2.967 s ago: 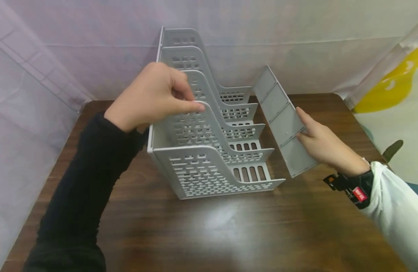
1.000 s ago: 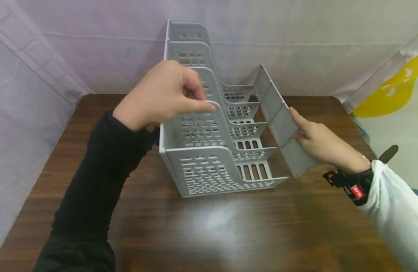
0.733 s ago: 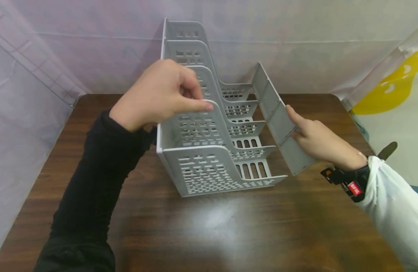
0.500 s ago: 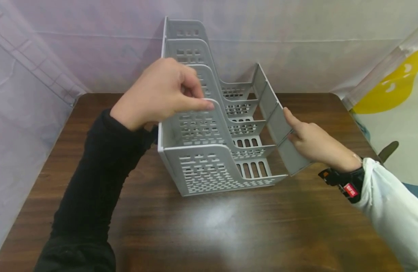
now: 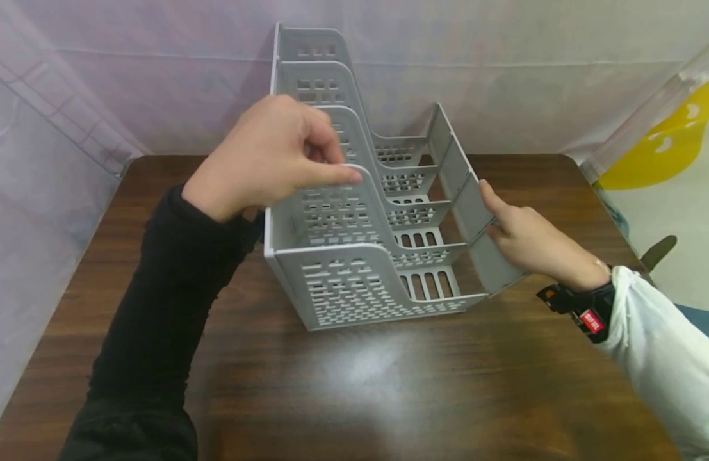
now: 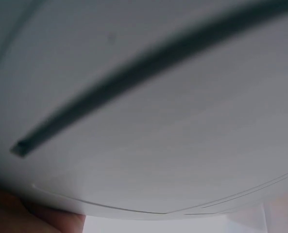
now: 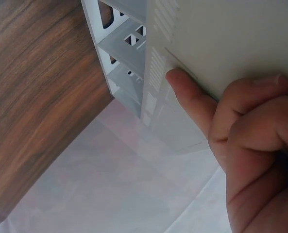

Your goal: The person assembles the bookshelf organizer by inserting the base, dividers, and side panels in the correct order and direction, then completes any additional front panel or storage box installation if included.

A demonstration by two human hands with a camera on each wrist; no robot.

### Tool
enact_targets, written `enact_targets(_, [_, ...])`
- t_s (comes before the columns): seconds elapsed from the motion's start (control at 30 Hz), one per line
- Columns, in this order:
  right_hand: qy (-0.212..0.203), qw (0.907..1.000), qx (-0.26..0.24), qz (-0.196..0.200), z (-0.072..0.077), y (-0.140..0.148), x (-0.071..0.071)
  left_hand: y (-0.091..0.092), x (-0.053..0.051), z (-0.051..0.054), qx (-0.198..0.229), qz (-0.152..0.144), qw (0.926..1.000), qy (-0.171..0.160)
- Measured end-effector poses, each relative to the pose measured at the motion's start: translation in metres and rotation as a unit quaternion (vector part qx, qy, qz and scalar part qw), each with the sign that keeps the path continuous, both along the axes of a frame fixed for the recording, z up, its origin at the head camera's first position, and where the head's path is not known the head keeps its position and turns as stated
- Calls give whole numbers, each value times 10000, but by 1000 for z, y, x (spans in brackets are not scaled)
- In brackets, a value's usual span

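A grey plastic file rack [image 5: 342,288] with several upright perforated dividers stands on the table in the head view. My left hand [image 5: 268,157] pinches the top edge of one divider between thumb and fingers. At the rack's low front, my right hand [image 5: 533,246] grips a long grey panel [image 5: 469,198] by its edge. The panel stands against the divider ends at the near corner and along its far part. In the right wrist view, one finger of the right hand [image 7: 250,136] lies straight on the panel's outer face, others curled. Grey plastic fills most of the left wrist view.
The brown wooden table [image 5: 354,397] carries the rack. A pale cloth backdrop [image 5: 504,77] hangs behind and at the left. A yellow shape [image 5: 665,141] on pale material is at the right, beyond the table edge.
My right hand has moved the panel leftward, narrowing the gap until it meets the divider ends. My left hand keeps its pinch on the divider; the rack looks slightly shifted in view.
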State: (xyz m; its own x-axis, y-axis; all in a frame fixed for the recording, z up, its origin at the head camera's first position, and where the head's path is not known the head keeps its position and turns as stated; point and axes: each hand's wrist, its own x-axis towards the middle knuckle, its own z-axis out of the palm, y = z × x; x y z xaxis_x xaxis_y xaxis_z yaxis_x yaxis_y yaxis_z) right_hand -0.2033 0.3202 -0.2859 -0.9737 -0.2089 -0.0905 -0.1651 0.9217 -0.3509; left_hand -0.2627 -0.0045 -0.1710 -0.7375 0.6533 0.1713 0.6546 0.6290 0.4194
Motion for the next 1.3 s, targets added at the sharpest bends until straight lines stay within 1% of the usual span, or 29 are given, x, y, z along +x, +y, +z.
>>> enact_targets(0.3, [259, 9995, -49, -179, -5, -2, 2, -2, -1, -3, 55, -114, 9997, 200])
enact_targets(0.57, [357, 9991, 75, -209, -5, -5, 3, -2, -5, -7, 47, -109, 9997, 231])
enact_targets(0.7, [271, 9994, 19, -197, -4, -6, 2, -3, -7, -8, 13, -66, 9997, 248])
enact_targets(0.8, [170, 9996, 40, -217, -2, -6, 1, -2, -9, -10, 31, -110, 9995, 286])
enact_targets(0.9, [123, 9996, 98, -235, -2, -7, 1, -1, -7, -9, 38, -103, 9995, 296])
enact_targets(1.03, [212, 9994, 94, -248, -5, -13, 1, -1, -3, -5, 48, -79, 9995, 296])
enact_targets(1.17, [309, 9992, 34, -261, -7, -15, 2, -3, -6, -8, 82, -87, 9993, 353])
enact_targets(1.23, [192, 9995, 64, -239, -5, -15, 2, -4, -8, -11, 91, -102, 9992, 372])
enact_targets(1.3, [-65, 9996, 147, -215, -1, -15, 1, -5, -11, -14, 113, -126, 9992, 354])
